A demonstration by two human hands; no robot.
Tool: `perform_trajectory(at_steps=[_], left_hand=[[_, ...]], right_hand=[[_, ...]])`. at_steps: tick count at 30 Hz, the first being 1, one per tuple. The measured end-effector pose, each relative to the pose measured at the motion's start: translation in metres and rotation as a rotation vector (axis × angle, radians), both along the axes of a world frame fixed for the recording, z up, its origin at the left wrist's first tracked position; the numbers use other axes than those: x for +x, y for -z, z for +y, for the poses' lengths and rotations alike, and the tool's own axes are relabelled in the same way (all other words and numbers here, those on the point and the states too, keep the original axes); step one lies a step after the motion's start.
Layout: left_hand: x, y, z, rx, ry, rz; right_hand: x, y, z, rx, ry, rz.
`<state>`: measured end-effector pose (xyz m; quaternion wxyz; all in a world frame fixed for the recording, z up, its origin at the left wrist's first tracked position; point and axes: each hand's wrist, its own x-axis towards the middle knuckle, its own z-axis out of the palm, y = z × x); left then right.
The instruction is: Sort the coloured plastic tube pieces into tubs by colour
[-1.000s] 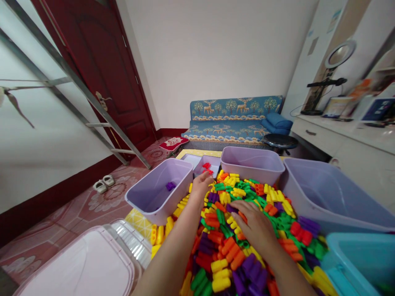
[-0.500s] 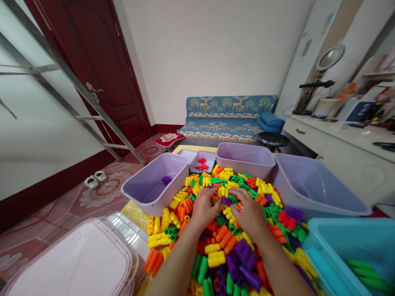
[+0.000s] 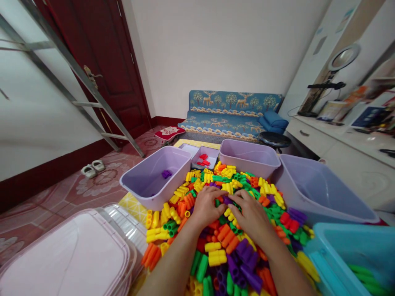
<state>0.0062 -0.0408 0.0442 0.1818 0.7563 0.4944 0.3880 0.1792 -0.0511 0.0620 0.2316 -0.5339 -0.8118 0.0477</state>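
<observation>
Your left hand, back from the lilac tray ahead, joins your right hand beside a purple tube block: two-handed work now, both loosely curled, pinch indeterminable.

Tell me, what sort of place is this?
It looks like a room in someone's home, perhaps a living room: there is a blue patterned sofa, a dark red door, and a pair of light shoes on the tiled floor.
</observation>
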Motion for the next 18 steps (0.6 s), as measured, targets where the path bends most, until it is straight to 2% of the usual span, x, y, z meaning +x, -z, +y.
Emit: perform_trajectory(at_steps=[3, 6, 9, 12, 15, 18], left_hand=[[0.000, 0.001, 0.001, 0.007, 0.021, -0.055], [0.002, 0.002, 0.002, 0.010, 0.047, -0.155], [0.004, 0.001, 0.002, 0.048, -0.014, -0.282], [0.003, -0.003, 0.002, 0.117, -0.161, -0.445], [-0.001, -0.008, 0.002, 0.170, -0.276, -0.577], [-0.003, -0.011, 0.004, 0.103, -0.276, -0.757]], right_hand=[[-0.005, 0.005, 0.002, -0.041, -0.040, 0.141], [-0.005, 0.011, 0.006, -0.121, -0.032, 0.417], [-0.004, 0.015, 0.008, -0.137, -0.028, 0.595], [-0.004, 0.017, 0.009, -0.116, -0.019, 0.641], [-0.004, 0.018, 0.009, -0.081, -0.010, 0.598], [-0.005, 0.019, 0.008, -0.052, -0.021, 0.537]])
